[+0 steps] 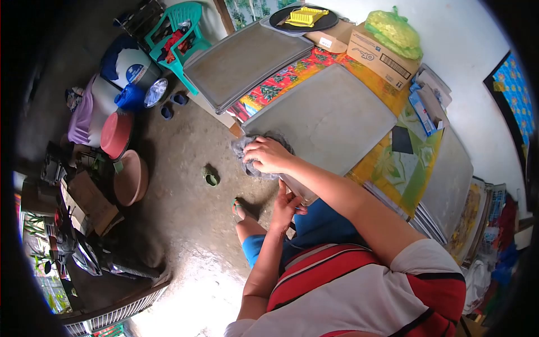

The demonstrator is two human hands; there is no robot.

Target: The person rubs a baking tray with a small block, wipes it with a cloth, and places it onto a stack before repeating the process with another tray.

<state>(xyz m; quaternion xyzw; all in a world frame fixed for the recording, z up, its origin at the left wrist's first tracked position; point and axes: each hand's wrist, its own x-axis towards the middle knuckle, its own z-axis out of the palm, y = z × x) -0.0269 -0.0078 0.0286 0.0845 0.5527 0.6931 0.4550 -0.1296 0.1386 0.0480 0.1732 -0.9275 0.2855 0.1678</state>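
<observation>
A flat grey metal baking tray (331,121) lies in front of me on a table with a patterned cover. My left hand (285,209) grips its near corner, thumb along the edge and fingers curled beneath. At the tray's left edge, my right hand (266,155) is closed on a crumpled grey cloth (279,140) and presses it there. Part of the cloth hangs past that edge. Beyond, a second dark tray stack (247,62) rests on the far-left part of the table.
Cardboard boxes (377,56), a yellow-green plastic bag (394,32) and a yellow basket (306,17) stand at the back. More trays (446,180) lean at the right. A green chair (178,33), basins (131,177) and slippers (211,175) are on the left floor.
</observation>
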